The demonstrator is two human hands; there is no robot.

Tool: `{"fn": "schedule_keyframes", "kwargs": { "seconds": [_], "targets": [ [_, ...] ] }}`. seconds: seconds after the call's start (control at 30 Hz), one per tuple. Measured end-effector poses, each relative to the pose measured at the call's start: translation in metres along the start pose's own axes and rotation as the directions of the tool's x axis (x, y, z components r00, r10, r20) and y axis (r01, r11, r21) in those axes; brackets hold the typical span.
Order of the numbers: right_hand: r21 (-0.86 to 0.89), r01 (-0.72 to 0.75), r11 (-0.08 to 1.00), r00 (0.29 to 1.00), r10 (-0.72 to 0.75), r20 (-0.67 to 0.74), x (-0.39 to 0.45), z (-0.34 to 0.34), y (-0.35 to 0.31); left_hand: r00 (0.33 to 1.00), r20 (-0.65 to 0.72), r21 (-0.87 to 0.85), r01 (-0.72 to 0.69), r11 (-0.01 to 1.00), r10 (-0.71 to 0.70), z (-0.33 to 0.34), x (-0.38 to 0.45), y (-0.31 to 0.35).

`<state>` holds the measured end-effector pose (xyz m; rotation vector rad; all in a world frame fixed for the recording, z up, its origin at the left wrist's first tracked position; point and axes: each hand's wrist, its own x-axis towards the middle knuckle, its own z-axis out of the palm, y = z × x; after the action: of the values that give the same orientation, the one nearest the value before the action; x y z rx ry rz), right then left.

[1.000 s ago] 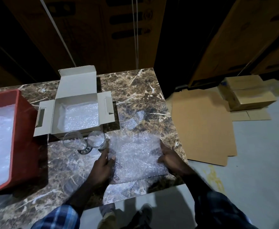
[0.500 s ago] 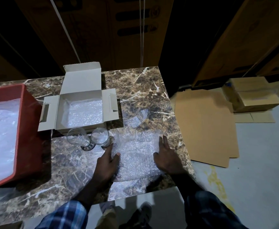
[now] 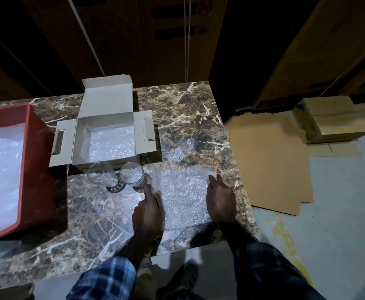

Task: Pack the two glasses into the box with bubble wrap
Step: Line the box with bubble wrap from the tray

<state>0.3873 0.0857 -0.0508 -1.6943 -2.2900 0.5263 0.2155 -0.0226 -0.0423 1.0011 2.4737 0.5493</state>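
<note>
A sheet of bubble wrap (image 3: 182,195) lies flat on the marble table (image 3: 190,118). My left hand (image 3: 148,210) presses its left edge with straight fingers, and my right hand (image 3: 220,200) presses its right edge the same way. Two clear stemmed glasses, one on the left (image 3: 100,175) and one on the right (image 3: 131,175), stand just left of the sheet, close to my left fingertips. Behind them sits the open grey cardboard box (image 3: 77,137), its lid up and its bottom lined with bubble wrap.
A red bin (image 3: 36,161) holding more bubble wrap stands at the table's left. The table's right edge drops to a floor with flat cardboard sheets (image 3: 268,161) and closed cartons (image 3: 333,122). Dark wooden panels rise behind the table.
The crumpled bubble wrap sheet has been spread flat. Both hands went from gripping its edges to pressing it down with straight fingers.
</note>
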Motion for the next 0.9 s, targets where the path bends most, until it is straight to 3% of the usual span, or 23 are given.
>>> {"fn": "schedule_keyframes", "kwargs": {
  "seconds": [0.13,0.23,0.43,0.5,0.63,0.77,0.9],
  "targets": [
    [0.083,-0.046,0.995,0.997,0.051,-0.053,0.000,0.003,0.002,0.998,-0.035,-0.038,-0.049,0.998,0.048,0.003,-0.003,-0.006],
    [0.069,-0.096,0.993,0.994,0.099,-0.053,-0.001,-0.002,-0.001,0.978,-0.130,-0.102,-0.177,0.979,0.163,-0.001,-0.014,-0.010],
    [-0.203,-0.050,0.978,0.993,0.027,-0.114,-0.002,-0.005,-0.019,0.875,-0.278,0.242,-0.335,0.911,0.396,-0.008,-0.041,-0.016],
    [-0.237,0.073,0.969,0.982,-0.111,-0.154,-0.007,0.000,-0.029,0.831,-0.213,0.265,-0.457,0.849,0.514,-0.004,-0.044,-0.013],
    [-0.206,0.362,0.909,0.929,-0.370,0.000,-0.016,0.025,-0.040,0.788,-0.083,0.171,-0.593,0.787,0.611,0.012,-0.023,-0.005],
    [-0.170,0.373,0.912,0.923,-0.347,0.168,-0.017,0.046,-0.028,0.770,0.116,0.217,-0.637,0.740,0.628,0.029,0.008,-0.014],
    [-0.174,0.340,0.924,0.931,-0.306,0.199,-0.017,0.047,-0.017,0.804,0.152,0.273,-0.593,0.758,0.574,0.031,0.013,-0.021]
  ]
}}
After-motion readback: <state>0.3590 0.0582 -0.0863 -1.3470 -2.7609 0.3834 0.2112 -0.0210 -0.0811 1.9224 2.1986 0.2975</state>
